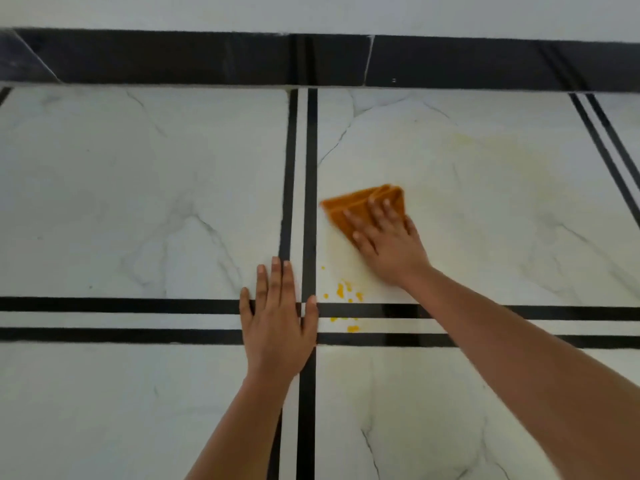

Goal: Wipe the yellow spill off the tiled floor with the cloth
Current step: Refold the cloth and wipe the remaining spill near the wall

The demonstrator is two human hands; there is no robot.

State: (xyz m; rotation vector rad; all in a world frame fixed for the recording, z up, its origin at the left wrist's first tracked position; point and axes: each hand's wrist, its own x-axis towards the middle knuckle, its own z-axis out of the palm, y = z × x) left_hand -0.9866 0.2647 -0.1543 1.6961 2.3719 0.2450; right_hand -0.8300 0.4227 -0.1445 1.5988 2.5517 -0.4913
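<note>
A folded orange cloth [356, 206] lies flat on the white marble-look tiled floor [138, 202]. My right hand [389, 245] presses on it with straight, spread fingers, covering its near part. Bright yellow spill droplets [341, 292] sit just below that hand, near and across the black tile lines. A faint yellow smear [491, 157] spreads over the tile beyond the cloth to the right. My left hand [278, 318] rests flat on the floor with straight fingers, over the crossing of the black lines, left of the droplets.
Double black inlay lines [301, 150] cross the floor lengthwise and sideways. A black skirting band [173, 57] runs along the base of the pale wall at the far edge. Another pair of black lines [602, 140] runs at the far right.
</note>
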